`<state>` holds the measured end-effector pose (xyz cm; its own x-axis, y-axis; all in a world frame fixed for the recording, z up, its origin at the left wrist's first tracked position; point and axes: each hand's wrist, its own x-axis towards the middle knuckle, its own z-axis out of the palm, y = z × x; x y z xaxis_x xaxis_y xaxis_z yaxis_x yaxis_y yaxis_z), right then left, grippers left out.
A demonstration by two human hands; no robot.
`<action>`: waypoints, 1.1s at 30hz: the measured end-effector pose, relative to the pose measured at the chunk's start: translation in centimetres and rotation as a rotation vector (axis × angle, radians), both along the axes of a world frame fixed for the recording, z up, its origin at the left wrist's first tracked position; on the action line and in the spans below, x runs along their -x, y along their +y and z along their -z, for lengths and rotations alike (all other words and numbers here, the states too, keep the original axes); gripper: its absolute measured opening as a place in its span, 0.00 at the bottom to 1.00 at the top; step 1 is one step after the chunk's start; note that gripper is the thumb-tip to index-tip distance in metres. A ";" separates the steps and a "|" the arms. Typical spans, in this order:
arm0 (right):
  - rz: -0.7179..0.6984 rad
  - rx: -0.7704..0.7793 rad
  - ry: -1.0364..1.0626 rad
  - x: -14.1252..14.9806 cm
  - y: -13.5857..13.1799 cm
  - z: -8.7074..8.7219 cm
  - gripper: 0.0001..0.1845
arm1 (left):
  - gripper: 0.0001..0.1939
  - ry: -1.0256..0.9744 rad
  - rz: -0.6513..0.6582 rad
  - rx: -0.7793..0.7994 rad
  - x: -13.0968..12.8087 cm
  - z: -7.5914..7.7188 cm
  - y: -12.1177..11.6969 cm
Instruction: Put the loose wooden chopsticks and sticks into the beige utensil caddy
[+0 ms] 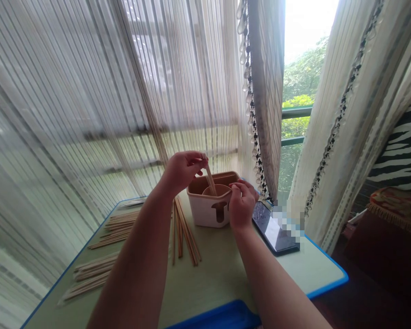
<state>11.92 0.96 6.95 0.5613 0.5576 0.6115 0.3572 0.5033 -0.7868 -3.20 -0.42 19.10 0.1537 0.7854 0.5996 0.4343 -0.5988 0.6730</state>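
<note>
Daylight comes through sheer curtains point(192, 68) onto a pale green table point(219, 269).

Leftmost, bunched chopsticks point(123, 222) lie in separate rows, likely to keep them apart; darker sticks point(181, 233) fan out beside the white box point(205, 212). The left hand point(191, 165) pinches pale chopsticks point(210, 180) near their tops, leaving lower ends free inside the box; the right hand point(243, 203) grips its rim, seemingly for steadiness. Further right, a phone point(276, 233) lies flat.

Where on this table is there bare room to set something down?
Two patches on the table: the right corner, between phone, right forearm and blue rim; and between the forearms, in front of the box. Crowded: the left side, with stick piles, and left of the box, with loose sticks.
</note>
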 end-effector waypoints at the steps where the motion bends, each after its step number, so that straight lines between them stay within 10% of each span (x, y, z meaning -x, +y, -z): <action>1: -0.003 -0.002 0.000 0.0 0.0 0.0 0.14 | 0.14 0.014 0.011 -0.005 -0.1 0.1 0.0; 13: -0.008 0.004 0.000 0.0 0.2 0.2 0.13 | 0.10 0.338 0.044 0.276 -0.6 1.4 0.6; 21: 0.028 -0.006 -0.098 0.6 0.7 1.3 0.13 | 0.08 0.489 -0.149 0.082 0.4 0.5 0.3; 33: 0.029 -0.023 -0.148 0.9 0.4 1.5 0.13 | 0.06 0.309 -0.074 0.398 1.3 0.6 0.0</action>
